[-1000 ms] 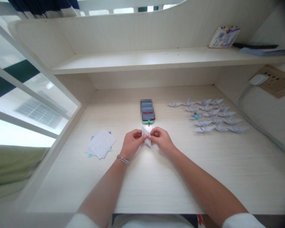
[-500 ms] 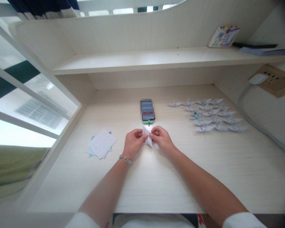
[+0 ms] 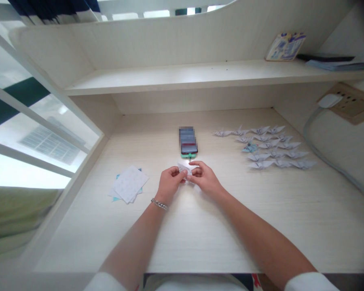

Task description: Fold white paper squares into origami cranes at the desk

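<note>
A small piece of folded white paper [image 3: 184,167] is between my two hands, over the middle of the desk. My left hand [image 3: 170,182] pinches it from the left, thumb on top. From the other side my right hand [image 3: 206,177] grips its edge with thumb and fingers, the index finger stretched out above. Just beyond the paper lies a phone [image 3: 188,140] with a green edge at its near end. Several folded paper cranes [image 3: 274,153] stand in rows to the right, one of them blue. Left of my hands is a stack of square paper sheets [image 3: 130,184].
A shelf [image 3: 170,79] runs across above the back of the desk [image 3: 182,234], with a small box [image 3: 285,46] at its right. A grey cable [image 3: 324,157] hangs from the wall socket [image 3: 352,103] down the right side. Window bars border the left.
The paper has turned and is now more covered by my fingers. My right index finger has lifted and stretched out. The phone, cranes and sheet stack stay put.
</note>
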The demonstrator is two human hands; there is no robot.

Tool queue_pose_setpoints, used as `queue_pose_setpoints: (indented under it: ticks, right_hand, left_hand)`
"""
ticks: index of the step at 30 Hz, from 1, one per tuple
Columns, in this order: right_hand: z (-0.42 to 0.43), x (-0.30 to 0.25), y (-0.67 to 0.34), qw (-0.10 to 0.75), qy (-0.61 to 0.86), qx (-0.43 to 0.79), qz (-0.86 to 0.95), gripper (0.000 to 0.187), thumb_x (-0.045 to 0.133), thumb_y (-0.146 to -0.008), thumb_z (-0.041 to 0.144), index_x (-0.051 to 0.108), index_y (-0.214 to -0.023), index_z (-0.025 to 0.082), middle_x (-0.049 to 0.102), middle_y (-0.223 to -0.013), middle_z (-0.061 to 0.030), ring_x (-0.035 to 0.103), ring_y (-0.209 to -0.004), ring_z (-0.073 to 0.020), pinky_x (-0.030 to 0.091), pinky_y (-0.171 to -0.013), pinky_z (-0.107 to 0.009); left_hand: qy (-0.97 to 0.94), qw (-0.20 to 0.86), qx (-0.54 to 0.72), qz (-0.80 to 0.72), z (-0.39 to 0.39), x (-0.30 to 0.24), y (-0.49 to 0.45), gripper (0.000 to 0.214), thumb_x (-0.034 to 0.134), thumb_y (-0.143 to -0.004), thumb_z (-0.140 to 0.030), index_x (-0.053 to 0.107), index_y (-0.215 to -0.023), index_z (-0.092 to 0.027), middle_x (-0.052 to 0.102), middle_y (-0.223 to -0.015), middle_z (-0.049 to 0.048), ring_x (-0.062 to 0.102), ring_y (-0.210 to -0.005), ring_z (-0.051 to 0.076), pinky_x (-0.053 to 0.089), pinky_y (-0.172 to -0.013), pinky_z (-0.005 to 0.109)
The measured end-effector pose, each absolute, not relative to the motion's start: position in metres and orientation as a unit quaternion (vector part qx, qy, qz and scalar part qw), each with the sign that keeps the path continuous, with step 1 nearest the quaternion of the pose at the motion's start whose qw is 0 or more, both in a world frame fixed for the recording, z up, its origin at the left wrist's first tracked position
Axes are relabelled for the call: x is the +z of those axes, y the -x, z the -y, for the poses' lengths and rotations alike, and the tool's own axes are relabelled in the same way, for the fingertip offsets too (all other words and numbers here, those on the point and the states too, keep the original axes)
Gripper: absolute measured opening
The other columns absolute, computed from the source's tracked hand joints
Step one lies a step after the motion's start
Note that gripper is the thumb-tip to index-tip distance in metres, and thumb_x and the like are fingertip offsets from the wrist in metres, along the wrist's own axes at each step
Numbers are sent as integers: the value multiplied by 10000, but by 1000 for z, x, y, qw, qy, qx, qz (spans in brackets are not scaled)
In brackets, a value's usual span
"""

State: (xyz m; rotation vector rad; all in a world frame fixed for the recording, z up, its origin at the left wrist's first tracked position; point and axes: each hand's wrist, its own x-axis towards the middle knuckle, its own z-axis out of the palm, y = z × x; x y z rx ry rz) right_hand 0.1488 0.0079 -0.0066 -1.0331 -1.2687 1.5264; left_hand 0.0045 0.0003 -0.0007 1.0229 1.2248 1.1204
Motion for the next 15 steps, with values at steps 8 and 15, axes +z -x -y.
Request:
queue_pose_setpoints:
  ticks: [8,15]
  right_hand:
    - [-12,-7,-152,446,392,635,494,364,687,-638,249,529,-960,183,625,-712,4,606,-619,-128,479,-595,-263]
    - [-17,-11,-156,493,416,621,445,320,724,-606,302,562,-841,158,644,-640,-7,648,-578,-163,525,-582,-298]
  left_hand:
    - [-343,596,534,-493,-2,5,1,273,703,-614,-345,607,-726,-115,614,-670,27,565,-597,102,467,-551,221]
    - [-302,623,533,-485,-3,9,9,271,713,-620,-314,612,-767,-111,640,-654,41,596,-580,104,495,-580,232]
